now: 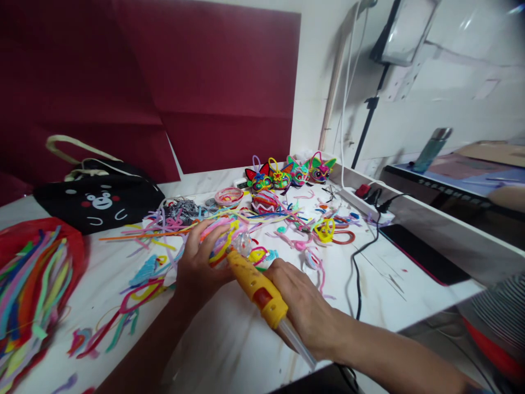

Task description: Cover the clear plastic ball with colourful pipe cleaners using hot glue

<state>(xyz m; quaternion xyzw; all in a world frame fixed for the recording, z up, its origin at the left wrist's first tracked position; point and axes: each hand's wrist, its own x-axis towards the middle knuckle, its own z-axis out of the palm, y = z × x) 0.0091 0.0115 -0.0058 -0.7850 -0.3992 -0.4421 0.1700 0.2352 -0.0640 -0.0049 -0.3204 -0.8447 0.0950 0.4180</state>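
So the left hand [205, 260] is curled around a small colourful fuzzy-stick piece [223, 235], with pink, yellow and orange strands showing past the fingers. It's up over the middle of the white worktop [221, 350]. The right hand [303, 301] is wrapped around a yellow glue gun [256, 290], with a clear glue stick [298, 345] poking out the back. The gun's nozzle points up and left at the piece, right beside a clear shiny lump [241, 243]; can't tell if the tip actually touches anything. The two hands are close together but each has its own thing.

Around them it's a proper craft mess: loose fuzzy scraps everywhere, a yellow looped bit [325, 230] off to the right, and a round striped piece [266, 202] just behind. Four bright animal-head ornaments [320, 168] with pointy ears and hanging loops sit in a row at the back. Over left there's a black bag [102, 205] with a cartoon face, and nearer, a red wrapper [77, 249] full of coloured strips. On the right, a dark phone or tablet [422, 254] lies near a power strip [367, 207].
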